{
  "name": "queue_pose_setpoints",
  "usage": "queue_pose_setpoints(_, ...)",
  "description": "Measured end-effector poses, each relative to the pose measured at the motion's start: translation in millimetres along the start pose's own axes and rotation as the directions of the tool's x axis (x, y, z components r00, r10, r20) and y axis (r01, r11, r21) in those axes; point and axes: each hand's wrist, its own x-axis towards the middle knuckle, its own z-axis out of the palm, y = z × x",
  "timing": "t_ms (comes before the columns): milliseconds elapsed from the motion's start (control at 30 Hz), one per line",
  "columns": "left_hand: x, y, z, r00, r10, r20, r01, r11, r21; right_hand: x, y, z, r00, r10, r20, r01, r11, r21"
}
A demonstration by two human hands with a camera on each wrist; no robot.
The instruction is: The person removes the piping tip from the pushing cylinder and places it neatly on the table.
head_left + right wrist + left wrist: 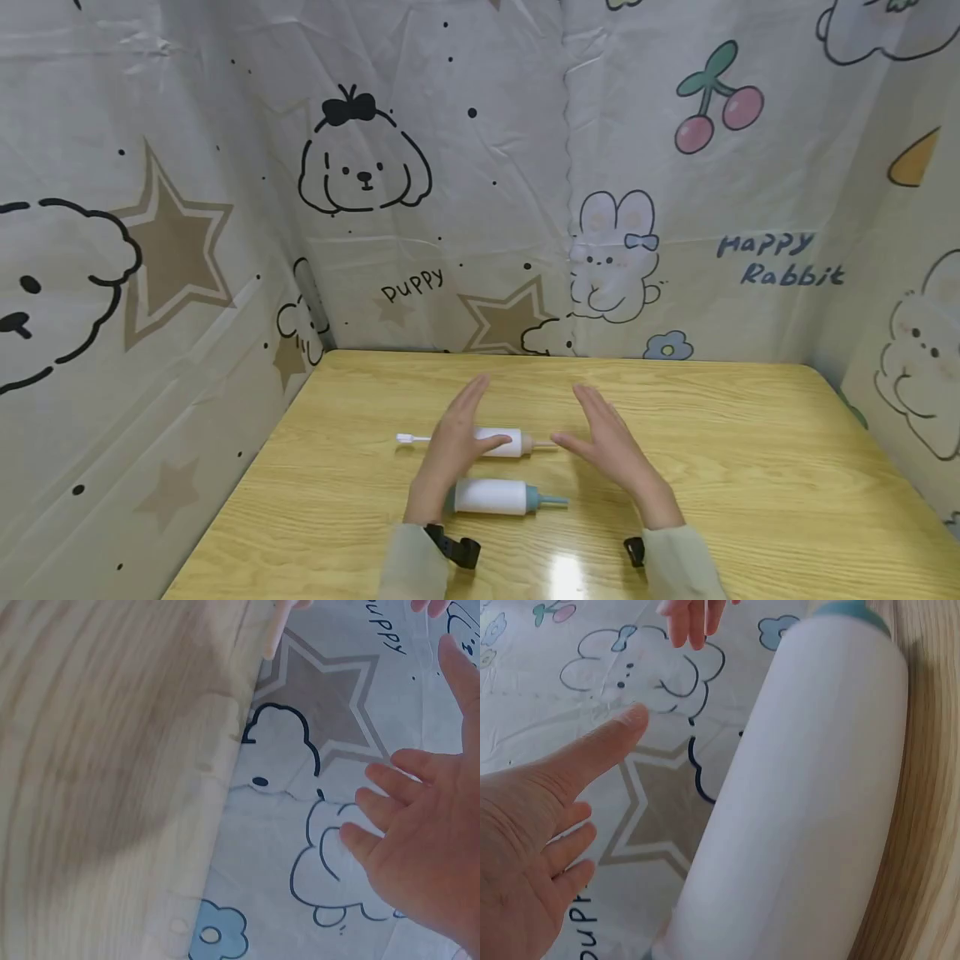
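Observation:
My left hand (453, 442) is open, its fingers straight and thumb spread out to the right. Facing it across a gap, my right hand (611, 446) is open too, with its thumb toward the left. On the table lies a white cylinder (491, 497) with teal ends and a thin teal handle pointing right, resembling a lint roller; the left forearm covers its left end. Farther back is a similar white cylinder (506, 442) with a beige-pink end and thin handle, partly behind the left hand. A thin white stick (412, 439) with a wider tip shows left of that hand.
The wood-grain table (750, 483) ends at a patterned cloth (495, 167) hanging behind it and along both sides. Black wrist straps (453, 547) sit at both cuffs. A bright light reflection (566, 575) lies on the near part of the table.

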Motion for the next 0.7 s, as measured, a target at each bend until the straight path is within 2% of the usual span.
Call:
queue_pose_setpoints(233, -2.1, -18.0, -8.7, 0.996, -0.016, 0.085, 0.017, 1.0, -0.018, 7.2, -3.1, 11.5, 0.998, -0.023, 0.058, 0.021, 0.999, 0.047)
queue_pose_setpoints(400, -4.3, -29.4, -15.2, 0.986, -0.072, 0.15, 0.081, 0.995, -0.051, 11.2, -6.0, 19.2, 0.994, -0.022, 0.107, 0.016, 0.998, 0.063)
queue_pose_setpoints(700, -4.6, -48.4, -18.0, 0.951, -0.186, 0.247, 0.209, 0.975, -0.07, 19.1, -6.3, 26.7, 0.984, -0.053, 0.167, 0.038, 0.995, 0.091)
